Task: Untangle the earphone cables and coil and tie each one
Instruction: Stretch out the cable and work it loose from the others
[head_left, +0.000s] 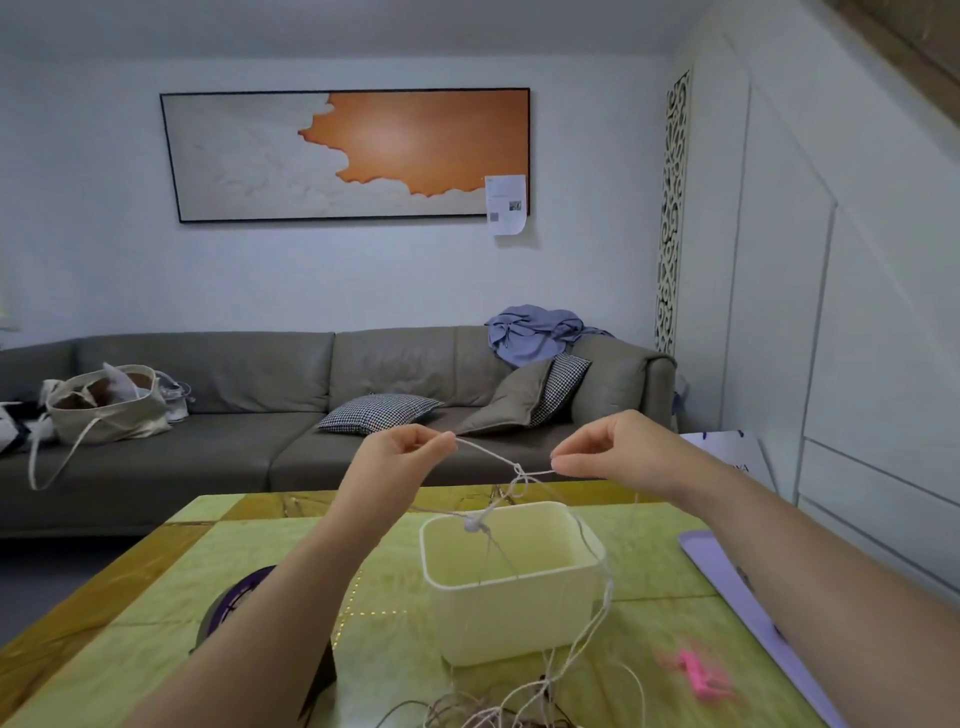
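Both hands pinch the white earphone cable: left hand, right hand; the knot sits between them, nearer the right

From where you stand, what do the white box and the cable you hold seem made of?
The white box looks like matte plastic: smooth walls, rounded corners, thin even rim. The cable, pinched between left hand and right hand, is probably thin rubbery-coated wire: pale, limp, knotted.

Both hands, left & right, pinch knotted white earphone cable above tub.
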